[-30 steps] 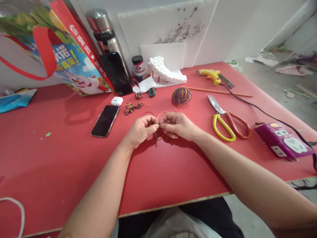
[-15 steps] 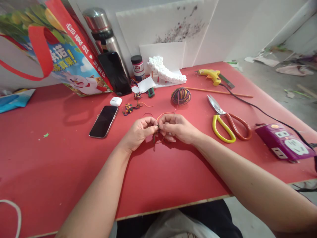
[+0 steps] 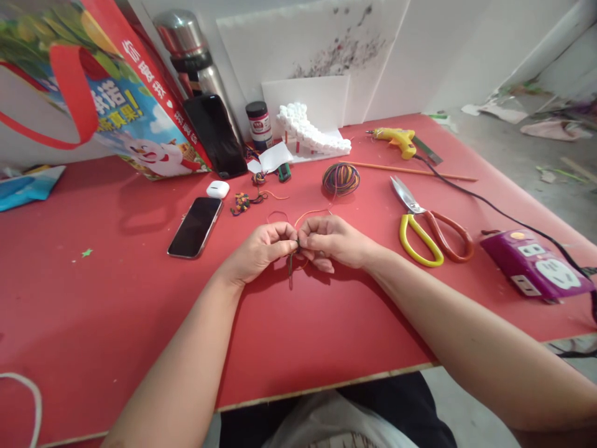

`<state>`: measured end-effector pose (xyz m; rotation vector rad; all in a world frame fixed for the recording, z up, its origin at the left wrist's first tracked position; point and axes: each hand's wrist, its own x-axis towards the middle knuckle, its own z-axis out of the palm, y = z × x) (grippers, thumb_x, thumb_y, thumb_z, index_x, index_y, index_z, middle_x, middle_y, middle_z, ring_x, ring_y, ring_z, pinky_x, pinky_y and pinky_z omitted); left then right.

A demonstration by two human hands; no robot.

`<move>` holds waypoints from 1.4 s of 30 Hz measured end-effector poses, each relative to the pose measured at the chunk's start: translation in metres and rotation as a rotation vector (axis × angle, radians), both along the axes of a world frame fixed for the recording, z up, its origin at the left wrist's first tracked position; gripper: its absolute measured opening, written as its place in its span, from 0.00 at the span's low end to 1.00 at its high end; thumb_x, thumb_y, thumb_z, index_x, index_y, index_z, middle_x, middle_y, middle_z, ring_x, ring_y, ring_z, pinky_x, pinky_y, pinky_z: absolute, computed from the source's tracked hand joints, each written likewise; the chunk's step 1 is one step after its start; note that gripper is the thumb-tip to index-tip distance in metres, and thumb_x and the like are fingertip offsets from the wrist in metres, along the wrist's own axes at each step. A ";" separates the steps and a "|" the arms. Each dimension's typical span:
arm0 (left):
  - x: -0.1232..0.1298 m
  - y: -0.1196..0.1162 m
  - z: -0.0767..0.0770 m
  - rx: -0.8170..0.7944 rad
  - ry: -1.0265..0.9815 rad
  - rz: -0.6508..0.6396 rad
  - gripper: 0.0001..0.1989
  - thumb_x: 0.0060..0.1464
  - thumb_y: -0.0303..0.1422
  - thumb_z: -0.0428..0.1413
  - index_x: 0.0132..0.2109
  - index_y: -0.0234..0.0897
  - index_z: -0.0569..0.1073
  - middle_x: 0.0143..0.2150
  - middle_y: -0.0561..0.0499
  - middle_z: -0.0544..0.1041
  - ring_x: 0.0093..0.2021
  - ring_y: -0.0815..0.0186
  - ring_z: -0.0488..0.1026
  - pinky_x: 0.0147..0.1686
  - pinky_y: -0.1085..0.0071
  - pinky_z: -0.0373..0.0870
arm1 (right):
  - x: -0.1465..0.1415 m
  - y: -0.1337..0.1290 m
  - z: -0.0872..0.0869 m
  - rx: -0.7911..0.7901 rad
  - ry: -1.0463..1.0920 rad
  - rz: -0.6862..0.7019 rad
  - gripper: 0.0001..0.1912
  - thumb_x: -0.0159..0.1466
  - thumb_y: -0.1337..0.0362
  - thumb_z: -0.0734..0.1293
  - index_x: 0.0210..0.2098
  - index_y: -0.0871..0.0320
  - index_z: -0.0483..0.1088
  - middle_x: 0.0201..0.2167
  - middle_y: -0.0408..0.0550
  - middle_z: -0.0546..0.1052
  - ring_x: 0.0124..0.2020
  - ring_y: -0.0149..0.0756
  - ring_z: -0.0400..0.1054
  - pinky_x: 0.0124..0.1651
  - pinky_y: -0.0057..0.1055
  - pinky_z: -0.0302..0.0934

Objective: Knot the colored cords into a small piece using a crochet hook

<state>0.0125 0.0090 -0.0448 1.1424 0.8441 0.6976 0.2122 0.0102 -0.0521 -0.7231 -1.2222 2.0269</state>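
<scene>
My left hand (image 3: 263, 250) and my right hand (image 3: 336, 241) meet fingertip to fingertip over the red table (image 3: 326, 336). Both pinch a small dark piece of knotted thread (image 3: 291, 271), whose thin end hangs below the fingers. Orange and reddish strands loop out around the fingertips. Beyond my right hand lies a ball of multicoloured thread (image 3: 341, 179), with a strand running from it toward the hands. A small bundle of knotted coloured thread (image 3: 242, 203) rests beyond my left hand.
At the right lie scissors (image 3: 422, 230), a purple power socket (image 3: 536, 264), a yellow glue gun (image 3: 396, 142) with its cord and a thin stick (image 3: 415, 171). At the left are a phone (image 3: 195, 228), a white case (image 3: 217, 189), an upright phone (image 3: 216, 137) and a bag (image 3: 153, 124).
The hands stay nearly in place, still pinching together. The lower fingers of my right hand have shifted slightly down, and the hanging thread end shows a little lower.
</scene>
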 end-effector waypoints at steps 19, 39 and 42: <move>0.018 0.000 -0.001 -0.064 -0.125 0.341 0.18 0.45 0.38 0.73 0.35 0.34 0.74 0.30 0.53 0.77 0.26 0.72 0.71 0.28 0.74 0.71 | -0.010 0.006 -0.007 0.022 0.094 -0.349 0.18 0.57 0.56 0.78 0.33 0.57 0.68 0.24 0.38 0.76 0.16 0.23 0.61 0.19 0.23 0.56; 0.019 -0.004 0.007 -0.018 -0.082 0.356 0.27 0.48 0.54 0.71 0.41 0.36 0.74 0.28 0.55 0.74 0.21 0.74 0.66 0.18 0.79 0.56 | -0.003 0.004 0.006 -0.053 0.041 -0.480 0.22 0.47 0.54 0.85 0.30 0.59 0.75 0.21 0.39 0.72 0.20 0.23 0.58 0.20 0.23 0.48; 0.020 -0.006 0.007 -0.022 -0.059 0.282 0.24 0.47 0.46 0.73 0.40 0.36 0.73 0.25 0.56 0.75 0.17 0.78 0.59 0.16 0.80 0.49 | -0.002 0.002 0.009 -0.134 0.145 -0.428 0.21 0.47 0.56 0.85 0.30 0.59 0.76 0.24 0.41 0.73 0.22 0.23 0.58 0.21 0.22 0.47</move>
